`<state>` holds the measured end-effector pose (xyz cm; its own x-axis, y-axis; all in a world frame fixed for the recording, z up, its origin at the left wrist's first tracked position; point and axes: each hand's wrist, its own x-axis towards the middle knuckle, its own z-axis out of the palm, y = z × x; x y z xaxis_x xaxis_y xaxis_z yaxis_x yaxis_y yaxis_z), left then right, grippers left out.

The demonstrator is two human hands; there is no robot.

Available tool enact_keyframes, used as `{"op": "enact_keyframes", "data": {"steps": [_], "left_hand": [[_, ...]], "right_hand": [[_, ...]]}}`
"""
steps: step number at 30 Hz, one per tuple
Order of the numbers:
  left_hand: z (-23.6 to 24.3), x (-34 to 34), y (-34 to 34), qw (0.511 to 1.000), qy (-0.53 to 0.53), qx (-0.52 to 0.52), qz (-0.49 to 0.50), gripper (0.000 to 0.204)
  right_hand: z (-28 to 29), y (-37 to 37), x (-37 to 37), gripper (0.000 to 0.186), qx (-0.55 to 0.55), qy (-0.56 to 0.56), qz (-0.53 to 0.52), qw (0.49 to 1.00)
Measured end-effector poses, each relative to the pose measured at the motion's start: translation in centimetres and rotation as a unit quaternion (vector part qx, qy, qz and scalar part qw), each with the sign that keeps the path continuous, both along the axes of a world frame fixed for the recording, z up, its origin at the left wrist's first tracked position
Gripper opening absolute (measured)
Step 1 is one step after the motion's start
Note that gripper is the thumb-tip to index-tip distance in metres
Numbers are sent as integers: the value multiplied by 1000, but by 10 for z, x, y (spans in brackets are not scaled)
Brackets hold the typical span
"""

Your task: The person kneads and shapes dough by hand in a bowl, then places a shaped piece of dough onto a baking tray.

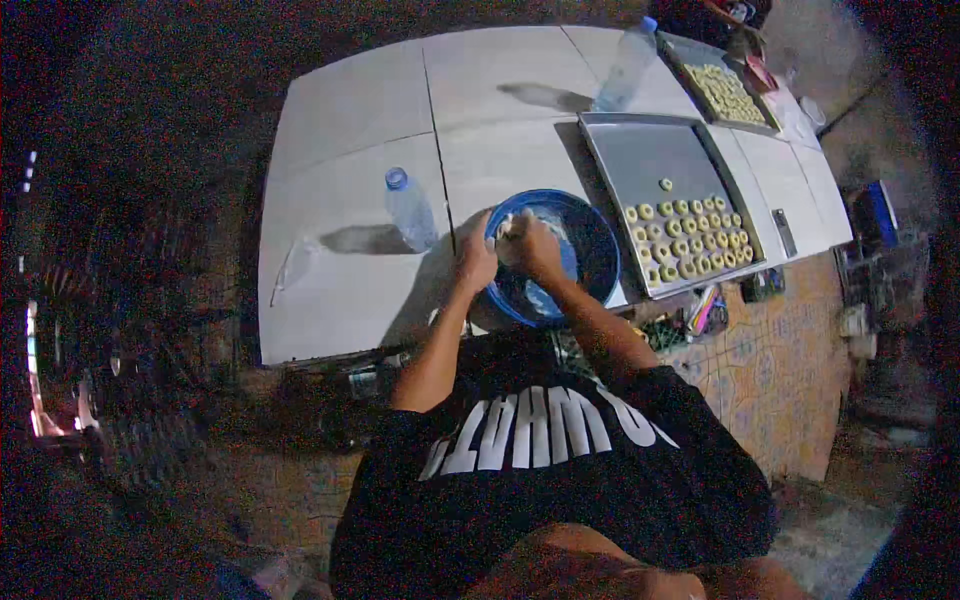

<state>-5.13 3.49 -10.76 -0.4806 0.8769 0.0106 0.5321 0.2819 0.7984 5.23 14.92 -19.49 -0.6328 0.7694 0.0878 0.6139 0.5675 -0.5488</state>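
A round blue basin point(612, 265) stands at the front edge of the white table, with white smears on its inner wall. My left hand point(478, 262) is closed over the basin's left rim. Down inside the basin, my right hand point(535, 248) is bunched against a pale lump of dough point(507, 228) near the left wall; its fingertips are partly hidden. To the right of the basin lies a metal tray point(650, 150), its near half filled with rows of small dough rings point(688, 242).
A clear plastic bottle point(410, 212) stands left of the basin, and a taller bottle point(626, 70) stands beyond the tray. A crumpled clear bag point(293, 262) lies far left. At the far right, a second tray point(682, 55) holds pale pieces near another person point(715, 18).
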Motion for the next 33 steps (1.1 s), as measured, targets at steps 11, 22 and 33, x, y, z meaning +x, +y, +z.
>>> {"op": "enact_keyframes", "data": {"steps": [11, 22, 33], "left_hand": [[-105, -50, 31, 991, 28, 111, 76, 49], [-52, -45, 61, 991, -113, -4, -66, 41], [-79, -38, 72, 992, -59, 104, -33, 39]], "right_hand": [[36, -12, 39, 38, -170, 222, 71, 957], [6, -17, -8, 51, 41, -137, -3, 990], [-18, 47, -23, 43, -144, -72, -62, 985]]}}
